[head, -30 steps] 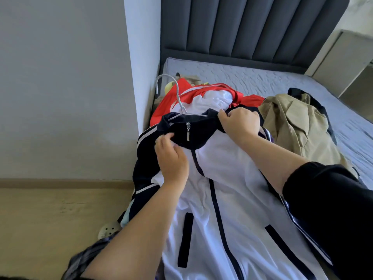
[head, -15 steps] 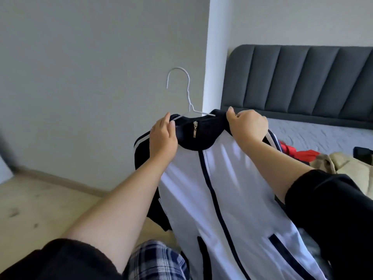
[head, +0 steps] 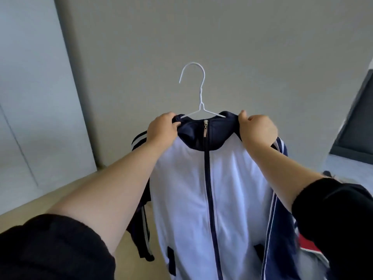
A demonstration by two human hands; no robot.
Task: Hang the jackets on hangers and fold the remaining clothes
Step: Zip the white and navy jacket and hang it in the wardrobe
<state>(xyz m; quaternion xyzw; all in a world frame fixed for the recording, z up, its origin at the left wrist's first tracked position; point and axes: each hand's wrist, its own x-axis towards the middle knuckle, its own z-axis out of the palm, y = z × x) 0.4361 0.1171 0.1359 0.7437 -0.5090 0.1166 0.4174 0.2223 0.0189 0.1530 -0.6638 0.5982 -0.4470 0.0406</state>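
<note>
A white jacket (head: 201,188) with a navy collar, navy sleeves and a zipped front hangs on a white wire hanger (head: 198,91), held up in the air in front of a grey wall. My left hand (head: 162,129) grips the left side of the collar and shoulder. On the other side, my right hand (head: 257,129) grips the collar and shoulder. The hanger's hook sticks up free above the collar. The jacket's lower part runs out of the frame.
A grey wall (head: 242,47) fills the background, with a pale door or panel (head: 30,77) at the left. Wooden floor (head: 50,197) shows at lower left. The dark headboard (head: 355,126) and a bit of red clothing (head: 308,244) sit at the right edge.
Both hands have lifted the jacket on its hanger off the bed and raised it upright in front of the wall. My view has turned left, away from the bed.
</note>
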